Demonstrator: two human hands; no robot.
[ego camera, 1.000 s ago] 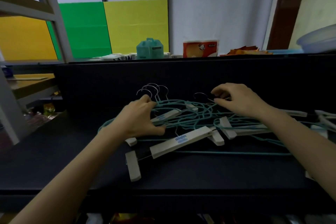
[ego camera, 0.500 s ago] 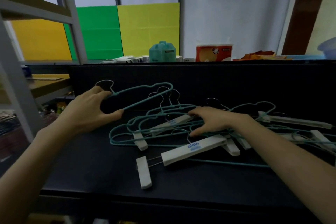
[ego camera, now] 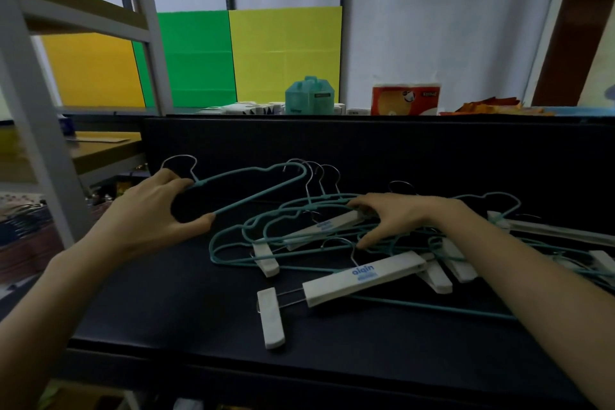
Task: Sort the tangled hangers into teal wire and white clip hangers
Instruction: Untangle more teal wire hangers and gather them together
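Note:
A tangled pile of teal wire hangers (ego camera: 293,230) and white clip hangers lies on the black table (ego camera: 186,309). My left hand (ego camera: 149,213) grips one teal wire hanger (ego camera: 259,183) near its hook, held up to the left of the pile. My right hand (ego camera: 396,220) rests palm down on the pile, fingers spread over teal wires and a white clip hanger (ego camera: 322,228). Another white clip hanger (ego camera: 362,276) with blue lettering lies in front, one clip (ego camera: 271,316) pulled out on its wires.
A black back panel (ego camera: 366,150) rises behind the table. A grey metal shelf frame (ego camera: 36,110) stands at the left. Behind the panel sit a teal box (ego camera: 309,96), a red and white pack (ego camera: 406,98) and small white boxes. More white clip hangers (ego camera: 552,233) lie at the right.
My left hand has pulled one teal wire hanger out of the pile and moved it up and to the left. My right hand shifted from the hooks onto the pile.

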